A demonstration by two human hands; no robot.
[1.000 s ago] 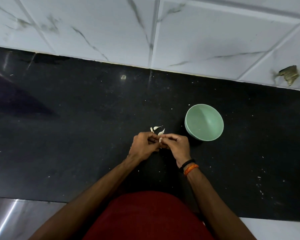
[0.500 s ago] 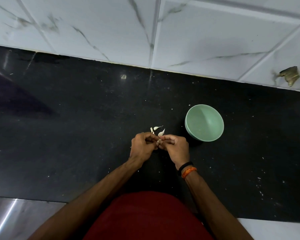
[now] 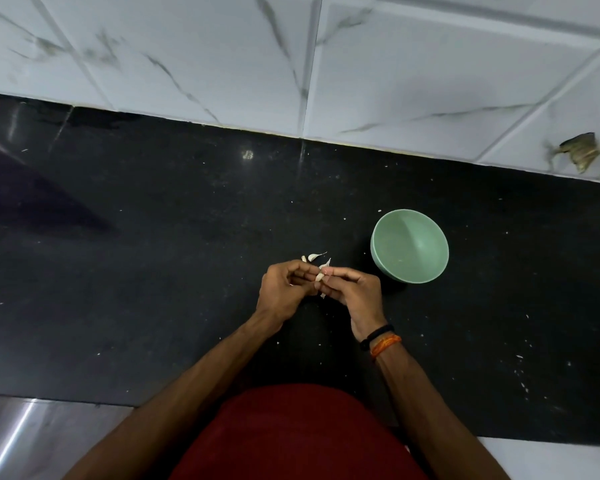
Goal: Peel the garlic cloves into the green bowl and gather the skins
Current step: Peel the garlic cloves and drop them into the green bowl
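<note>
A pale garlic clove (image 3: 319,277) is pinched between the fingertips of both hands, above the black counter (image 3: 153,271). My left hand (image 3: 284,292) curls around it from the left and my right hand (image 3: 354,289) from the right. A thin strip of skin (image 3: 323,295) hangs below the clove. Just beyond my fingers, two or three loose garlic cloves (image 3: 314,257) lie on the counter. The green bowl (image 3: 409,245) stands to the right of my hands and looks empty apart from a few specks.
A white marble-tiled wall (image 3: 326,64) rises behind the counter, with a broken patch (image 3: 582,154) at the far right. Small white flecks (image 3: 520,372) are scattered on the counter's right side. My red shirt (image 3: 298,434) fills the bottom centre.
My hands have stayed in the same place over the counter. The fingers have shifted a little around the clove, and a strip of skin now hangs below it.
</note>
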